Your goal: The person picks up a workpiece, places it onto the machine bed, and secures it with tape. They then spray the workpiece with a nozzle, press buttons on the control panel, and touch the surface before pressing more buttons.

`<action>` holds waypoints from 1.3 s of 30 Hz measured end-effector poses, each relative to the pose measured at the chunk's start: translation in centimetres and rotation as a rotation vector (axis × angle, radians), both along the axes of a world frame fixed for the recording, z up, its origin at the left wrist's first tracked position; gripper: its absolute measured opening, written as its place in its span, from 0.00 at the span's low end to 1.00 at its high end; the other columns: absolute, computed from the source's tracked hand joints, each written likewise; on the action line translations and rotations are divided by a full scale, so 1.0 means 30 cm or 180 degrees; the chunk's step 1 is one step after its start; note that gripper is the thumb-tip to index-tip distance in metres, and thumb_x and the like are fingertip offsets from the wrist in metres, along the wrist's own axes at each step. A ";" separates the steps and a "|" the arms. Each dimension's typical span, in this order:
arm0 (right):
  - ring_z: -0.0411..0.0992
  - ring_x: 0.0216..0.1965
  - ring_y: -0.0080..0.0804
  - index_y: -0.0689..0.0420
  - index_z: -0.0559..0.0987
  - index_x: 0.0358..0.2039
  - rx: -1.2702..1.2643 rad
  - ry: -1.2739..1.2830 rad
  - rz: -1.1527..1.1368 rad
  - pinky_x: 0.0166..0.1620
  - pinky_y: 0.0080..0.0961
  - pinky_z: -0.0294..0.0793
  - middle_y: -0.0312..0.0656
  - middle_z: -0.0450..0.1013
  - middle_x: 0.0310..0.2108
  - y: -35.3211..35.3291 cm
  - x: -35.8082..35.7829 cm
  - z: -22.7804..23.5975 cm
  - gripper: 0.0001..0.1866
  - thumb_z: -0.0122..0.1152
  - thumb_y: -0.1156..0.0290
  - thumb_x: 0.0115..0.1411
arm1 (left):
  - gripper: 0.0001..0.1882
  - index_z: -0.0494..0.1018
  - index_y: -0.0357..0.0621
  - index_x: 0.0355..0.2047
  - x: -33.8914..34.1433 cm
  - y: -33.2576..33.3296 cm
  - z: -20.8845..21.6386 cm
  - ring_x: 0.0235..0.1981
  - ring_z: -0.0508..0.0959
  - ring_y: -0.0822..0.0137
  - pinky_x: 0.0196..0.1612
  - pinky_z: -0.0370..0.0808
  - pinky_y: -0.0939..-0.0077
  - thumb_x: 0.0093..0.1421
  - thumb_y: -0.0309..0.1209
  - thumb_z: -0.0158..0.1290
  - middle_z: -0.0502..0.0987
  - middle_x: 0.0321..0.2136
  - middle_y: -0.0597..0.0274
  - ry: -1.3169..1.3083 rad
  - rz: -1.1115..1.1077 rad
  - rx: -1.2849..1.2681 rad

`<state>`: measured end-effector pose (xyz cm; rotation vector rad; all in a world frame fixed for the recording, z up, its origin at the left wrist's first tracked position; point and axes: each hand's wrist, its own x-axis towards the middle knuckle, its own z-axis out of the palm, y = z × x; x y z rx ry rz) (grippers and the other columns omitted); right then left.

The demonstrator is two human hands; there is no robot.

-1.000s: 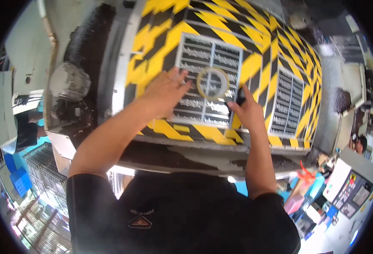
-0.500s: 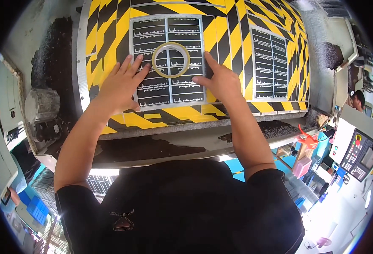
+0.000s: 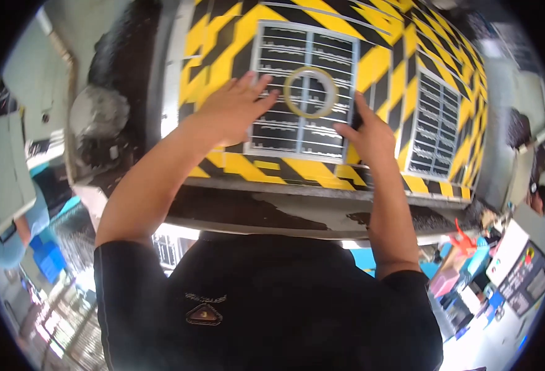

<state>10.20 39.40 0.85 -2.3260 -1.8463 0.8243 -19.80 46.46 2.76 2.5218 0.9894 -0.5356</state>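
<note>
A: Where is the roll of tape (image 3: 330, 93) placed?

B: It is laid flat on the left black printed panel (image 3: 281, 46), between the left hand (image 3: 232, 114) and the right hand (image 3: 371, 136).

A: How is it turned?

B: Being round, it is given no long axis. It is set to the right of the left hand, and up and to the left of the right hand. By the left fingertips it is slightly more closely approached; no contact is seen.

A: And the hands?

B: The left is spread, palm down. The right is held unclenched, thumb and forefinger parted; nothing is seen gripped.

A: The count?

B: One roll, two hands and two panels, the right black printed panel (image 3: 435, 127) included, are framed by one yellow-and-black striped surface (image 3: 309, 173). Farther right, one control console (image 3: 523, 281) is seen.
</note>
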 end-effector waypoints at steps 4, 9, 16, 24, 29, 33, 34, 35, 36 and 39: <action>0.80 0.41 0.49 0.44 0.65 0.69 0.0007 -0.0148 0.0037 0.44 0.37 0.77 0.51 0.81 0.42 -0.001 -0.003 -0.009 0.48 0.75 0.47 0.50 | 0.53 0.52 0.54 0.73 -0.001 -0.004 -0.010 0.75 0.45 0.52 0.75 0.49 0.58 0.50 0.36 0.70 0.45 0.75 0.58 0.0102 -0.0002 0.0105; 0.80 0.41 0.49 0.46 0.65 0.69 -0.0053 -0.0322 0.0103 0.45 0.40 0.77 0.51 0.80 0.40 0.004 -0.038 -0.010 0.49 0.73 0.42 0.50 | 0.53 0.51 0.56 0.73 -0.032 -0.005 -0.030 0.76 0.43 0.54 0.75 0.48 0.58 0.50 0.35 0.69 0.44 0.75 0.60 0.0044 0.0040 -0.0001; 0.80 0.42 0.49 0.47 0.65 0.69 -0.0159 -0.0318 0.0060 0.45 0.39 0.77 0.51 0.80 0.43 0.016 -0.049 0.009 0.49 0.73 0.42 0.50 | 0.53 0.51 0.56 0.73 -0.029 0.004 -0.016 0.76 0.42 0.54 0.75 0.49 0.58 0.51 0.35 0.69 0.44 0.75 0.60 0.0086 0.0053 -0.0094; 0.80 0.34 0.47 0.47 0.66 0.69 0.0201 -0.0336 0.0158 0.39 0.36 0.77 0.50 0.79 0.30 0.004 -0.021 -0.030 0.48 0.76 0.51 0.50 | 0.53 0.51 0.52 0.73 -0.028 0.012 -0.009 0.76 0.43 0.54 0.76 0.46 0.58 0.51 0.35 0.69 0.45 0.75 0.54 0.0018 -0.0094 -0.0030; 0.80 0.36 0.48 0.48 0.65 0.69 0.0081 -0.0311 0.0104 0.41 0.36 0.78 0.51 0.80 0.34 0.006 -0.035 -0.007 0.48 0.76 0.50 0.50 | 0.51 0.56 0.50 0.71 -0.044 -0.003 -0.035 0.75 0.48 0.51 0.74 0.51 0.56 0.49 0.34 0.71 0.50 0.74 0.52 -0.0275 -0.0043 0.0069; 0.80 0.35 0.47 0.48 0.64 0.70 0.0056 -0.0247 0.0126 0.40 0.36 0.77 0.51 0.80 0.33 0.008 -0.032 -0.005 0.49 0.76 0.48 0.50 | 0.51 0.57 0.49 0.71 -0.046 -0.001 -0.036 0.75 0.49 0.51 0.74 0.52 0.56 0.49 0.34 0.71 0.50 0.73 0.51 -0.0301 -0.0062 0.0101; 0.80 0.35 0.47 0.48 0.64 0.70 0.0034 -0.0260 0.0128 0.40 0.36 0.77 0.51 0.80 0.33 0.009 -0.032 -0.003 0.49 0.76 0.48 0.50 | 0.50 0.57 0.49 0.71 -0.045 0.001 -0.034 0.75 0.49 0.51 0.74 0.52 0.56 0.49 0.34 0.70 0.50 0.73 0.51 -0.0288 -0.0068 0.0090; 0.80 0.35 0.47 0.48 0.64 0.70 0.0011 -0.0272 0.0129 0.40 0.36 0.77 0.50 0.80 0.32 0.010 -0.032 -0.003 0.50 0.76 0.48 0.50 | 0.50 0.57 0.49 0.71 -0.044 0.002 -0.032 0.75 0.49 0.51 0.74 0.52 0.56 0.49 0.34 0.70 0.50 0.73 0.51 -0.0292 -0.0066 0.0100; 0.80 0.34 0.47 0.48 0.65 0.70 0.0039 -0.0311 0.0140 0.39 0.36 0.77 0.50 0.80 0.32 0.010 -0.031 -0.007 0.50 0.76 0.47 0.50 | 0.50 0.57 0.49 0.71 -0.042 0.003 -0.030 0.75 0.49 0.51 0.74 0.52 0.56 0.50 0.34 0.70 0.50 0.73 0.51 -0.0281 -0.0070 0.0107; 0.80 0.34 0.47 0.49 0.64 0.70 0.0067 -0.0297 0.0148 0.39 0.37 0.77 0.50 0.80 0.32 0.013 -0.031 -0.004 0.50 0.76 0.47 0.49 | 0.50 0.56 0.49 0.71 -0.039 0.008 -0.035 0.74 0.50 0.51 0.74 0.53 0.56 0.50 0.35 0.70 0.50 0.74 0.51 -0.0258 -0.0079 0.0128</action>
